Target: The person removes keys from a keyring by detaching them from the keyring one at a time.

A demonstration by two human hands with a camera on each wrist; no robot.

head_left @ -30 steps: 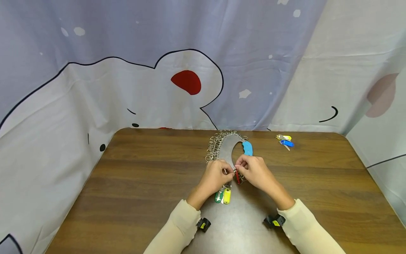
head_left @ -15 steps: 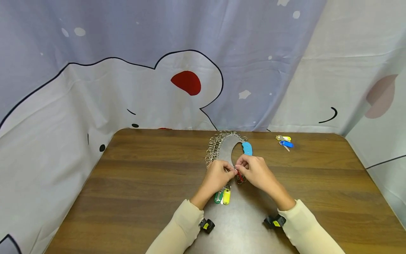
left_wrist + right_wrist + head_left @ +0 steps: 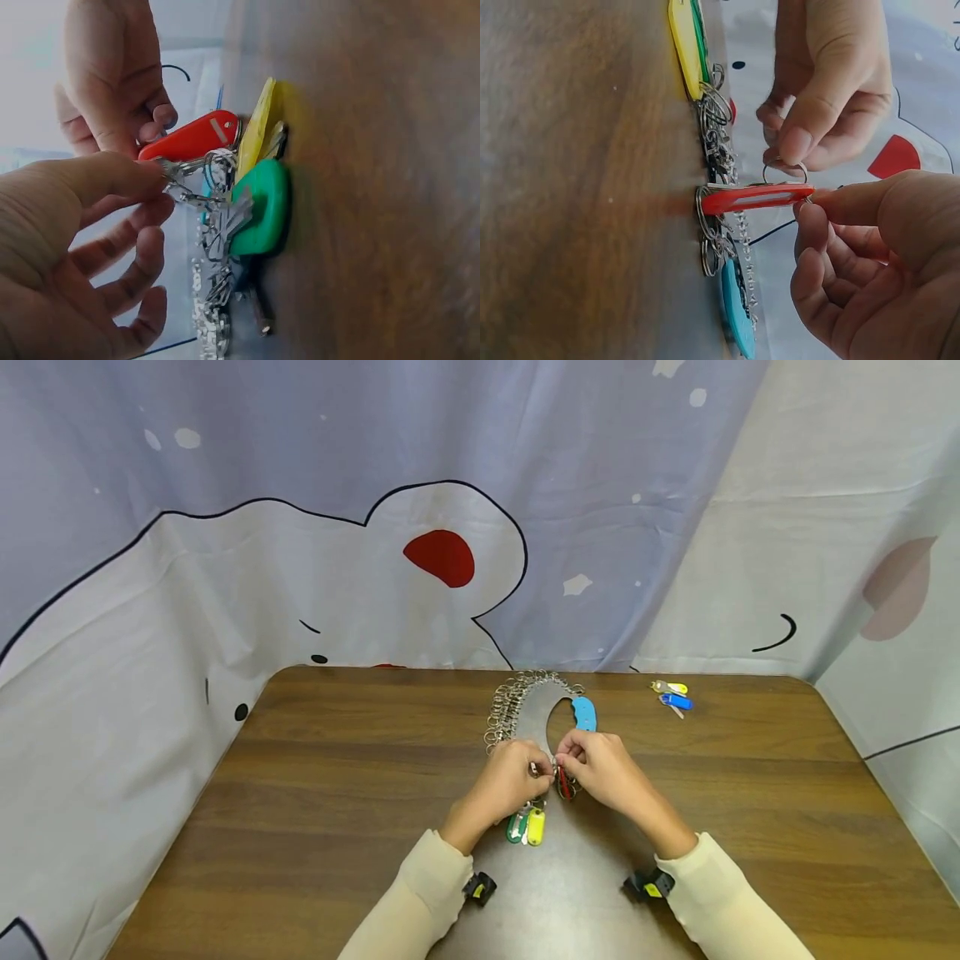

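Note:
My left hand (image 3: 512, 778) pinches a small metal ring between thumb and finger, beside the red key tag (image 3: 754, 198). My right hand (image 3: 602, 762) pinches that tag's near end. In the left wrist view, silvery keys (image 3: 196, 163) lie along the tag. Both hands are over the lower end of a crescent-shaped grey metal plate (image 3: 534, 708), partly hiding it. Its outer edge is lined with many metal rings (image 3: 498, 710), and a light blue handle (image 3: 584, 713) forms its far right end. A green key tag (image 3: 516, 828) and a yellow key tag (image 3: 536, 827) hang below my left hand.
At the back right of the wooden table (image 3: 337, 793) lie another yellow key tag (image 3: 678, 688) and a blue key tag (image 3: 677, 702), each with a key. A printed curtain (image 3: 337, 585) hangs behind the table's far edge.
Half a second ago my left fingertips stood slightly farther right; now they have drawn back left. The red key tag was more slanted then and now points more straight down. My right hand has hardly moved.

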